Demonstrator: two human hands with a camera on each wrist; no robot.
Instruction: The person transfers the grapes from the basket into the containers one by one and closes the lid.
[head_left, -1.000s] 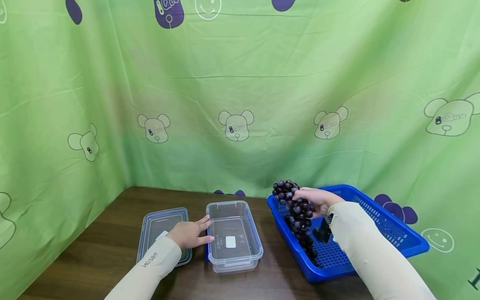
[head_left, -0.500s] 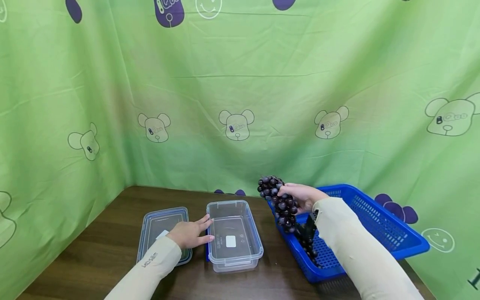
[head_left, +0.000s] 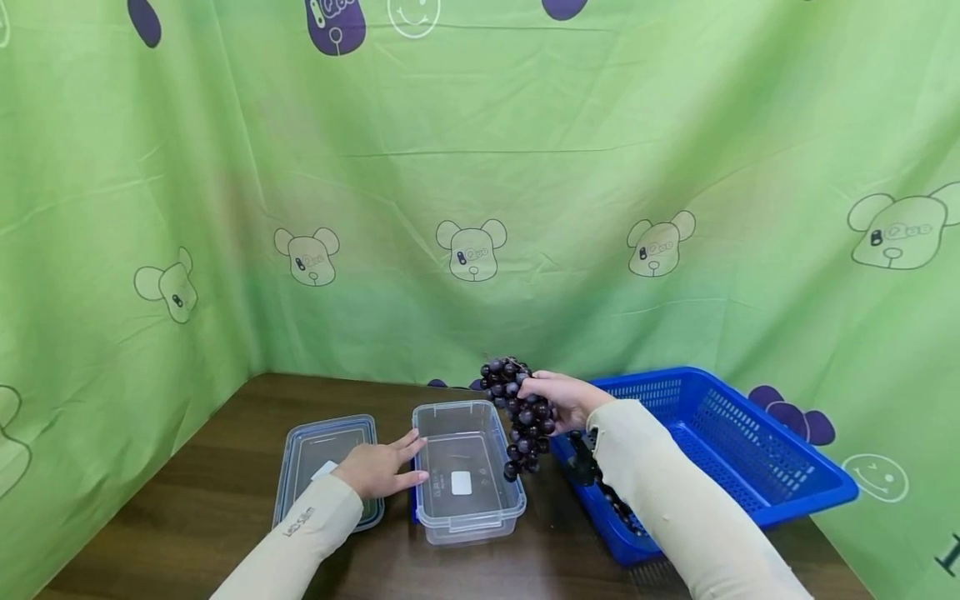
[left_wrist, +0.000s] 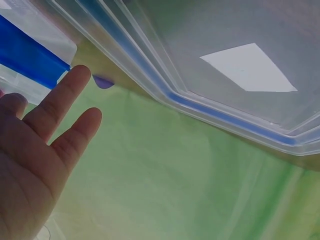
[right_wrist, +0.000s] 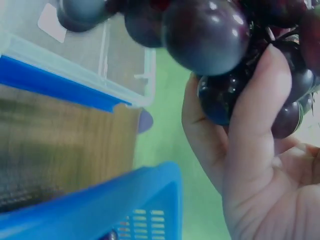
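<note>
My right hand (head_left: pixel 561 400) grips a bunch of dark purple grapes (head_left: pixel 525 417), held up between the clear container and the blue basket. In the right wrist view the thumb and fingers curl around the grapes (right_wrist: pixel 205 35). The bunch overlaps the right rim of the clear plastic container (head_left: pixel 480 521), which stands uncovered with a white label on its floor. My left hand (head_left: pixel 378 468) rests with spread, straight fingers at the container's left side. Beneath the left forearm lies a clear lid (head_left: pixel 330 429) with a blue seal.
A blue perforated basket (head_left: pixel 750 450) stands on the right of the brown table (head_left: pixel 247 467), with more dark grapes (head_left: pixel 622 510) near its left wall, partly hidden by the right sleeve. A green printed curtain (head_left: pixel 562 317) hangs behind and on the left.
My right hand has carried the grapes left, out from over the basket to the container's right edge. The left hand, the container and the lid have stayed put.
</note>
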